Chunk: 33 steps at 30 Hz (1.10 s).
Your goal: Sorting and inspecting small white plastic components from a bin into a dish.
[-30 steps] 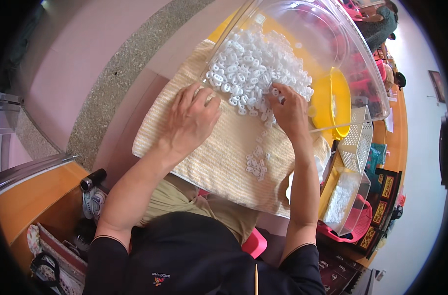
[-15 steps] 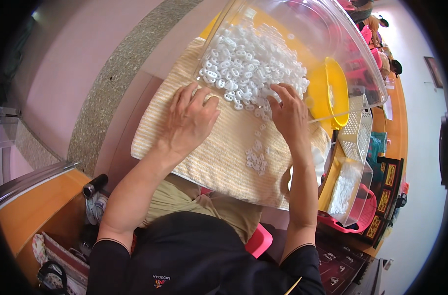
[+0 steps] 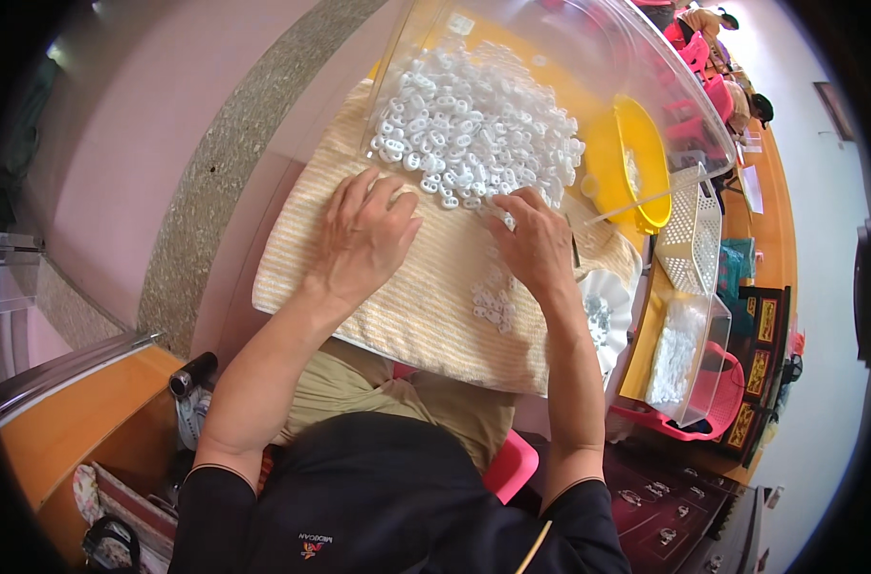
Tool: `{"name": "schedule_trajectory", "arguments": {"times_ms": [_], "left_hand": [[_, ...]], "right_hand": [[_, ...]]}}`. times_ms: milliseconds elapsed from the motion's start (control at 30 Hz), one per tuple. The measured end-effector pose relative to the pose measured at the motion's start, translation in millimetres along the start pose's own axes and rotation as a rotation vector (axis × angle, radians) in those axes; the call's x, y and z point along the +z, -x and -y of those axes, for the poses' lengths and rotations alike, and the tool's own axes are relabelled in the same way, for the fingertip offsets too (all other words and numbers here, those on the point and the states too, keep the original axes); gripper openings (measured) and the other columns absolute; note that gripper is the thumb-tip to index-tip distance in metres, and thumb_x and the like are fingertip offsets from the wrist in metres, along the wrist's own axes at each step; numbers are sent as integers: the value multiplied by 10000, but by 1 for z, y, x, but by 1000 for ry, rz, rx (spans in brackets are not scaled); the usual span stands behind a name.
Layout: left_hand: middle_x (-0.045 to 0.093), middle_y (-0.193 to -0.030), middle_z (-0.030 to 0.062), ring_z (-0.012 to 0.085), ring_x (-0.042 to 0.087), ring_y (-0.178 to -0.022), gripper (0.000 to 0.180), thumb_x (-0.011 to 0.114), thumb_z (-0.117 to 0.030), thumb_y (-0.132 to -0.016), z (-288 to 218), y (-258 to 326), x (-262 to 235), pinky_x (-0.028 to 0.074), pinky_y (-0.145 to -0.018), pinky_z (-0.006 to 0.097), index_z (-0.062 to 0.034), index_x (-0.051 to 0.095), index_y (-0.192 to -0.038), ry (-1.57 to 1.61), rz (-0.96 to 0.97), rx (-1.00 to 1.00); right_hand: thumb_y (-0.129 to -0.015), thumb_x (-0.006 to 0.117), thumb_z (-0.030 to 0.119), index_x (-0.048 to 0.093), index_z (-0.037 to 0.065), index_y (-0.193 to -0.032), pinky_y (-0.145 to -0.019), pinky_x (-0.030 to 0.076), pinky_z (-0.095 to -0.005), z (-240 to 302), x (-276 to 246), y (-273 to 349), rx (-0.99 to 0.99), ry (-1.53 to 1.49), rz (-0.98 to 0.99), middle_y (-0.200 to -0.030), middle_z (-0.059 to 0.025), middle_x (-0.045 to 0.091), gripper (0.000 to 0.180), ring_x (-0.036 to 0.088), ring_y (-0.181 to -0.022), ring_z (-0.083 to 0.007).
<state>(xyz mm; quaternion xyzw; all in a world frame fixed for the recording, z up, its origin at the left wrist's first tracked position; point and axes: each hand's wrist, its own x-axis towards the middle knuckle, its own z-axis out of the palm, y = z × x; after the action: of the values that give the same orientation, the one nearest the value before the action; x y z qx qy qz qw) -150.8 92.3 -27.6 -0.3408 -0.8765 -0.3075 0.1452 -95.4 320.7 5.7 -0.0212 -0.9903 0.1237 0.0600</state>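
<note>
Head view, white pieces (image 3: 474, 124): mostly heaped, upper centre; a small group (image 3: 494, 308) lies apart on your towel (image 3: 397, 316), centre.
Left hand (image 3: 368, 234): fingers bent, thumb apart, on the towel.
Right hand (image 3: 539, 244): fingers bent by the heap's lower edge; cannot tell if gripping.
Half a second on: your right hand sits lower, further left; more fluted dish (image 3: 623, 304) shows.
</note>
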Motion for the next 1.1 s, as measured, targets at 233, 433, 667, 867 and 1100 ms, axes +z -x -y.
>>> {"name": "schedule_trajectory", "arguments": {"times_ms": [233,433,667,867,1100], "left_hand": [[619,-1108,125,343,545,-1122,261,722,-149,-781,-3,1,2,447,-968,428,-31,656,-1004,0,1,19],[619,-1113,126,337,543,-1129,262,722,-154,-782,-2,1,-1,445,-970,424,-33,657,-1006,18,-1,20],[621,-1125,118,335,544,-1137,272,724,-160,-781,-2,3,-1,444,-975,426,-37,660,-1015,-2,17,12],[620,-1124,116,332,542,-1140,272,721,-165,-786,-1,3,0,444,-975,431,-41,657,-1020,5,21,10],[621,-1117,111,329,542,-1139,273,717,-170,-791,-1,3,0,446,-973,425,-38,653,-1021,-7,7,26]], "right_hand": [[-833,674,226,667,100,-1082,-768,510,-421,6,1,1,41,32,-10,-1083,-68,618,280,655,-892,-298],[-841,662,210,666,95,-1063,-760,513,-426,5,1,-7,86,68,-115,-1081,-82,621,250,656,-899,-306],[-852,625,168,676,92,-988,-755,509,-416,-8,8,-12,19,38,-72,-1013,-85,643,164,652,-893,-300],[-854,604,148,672,85,-982,-763,506,-420,-17,9,-16,17,10,-66,-974,-105,656,158,646,-901,-315],[-881,560,150,632,74,-998,-737,498,-438,-24,8,-17,-53,-18,-153,-964,-132,657,157,640,-859,-350]]}}
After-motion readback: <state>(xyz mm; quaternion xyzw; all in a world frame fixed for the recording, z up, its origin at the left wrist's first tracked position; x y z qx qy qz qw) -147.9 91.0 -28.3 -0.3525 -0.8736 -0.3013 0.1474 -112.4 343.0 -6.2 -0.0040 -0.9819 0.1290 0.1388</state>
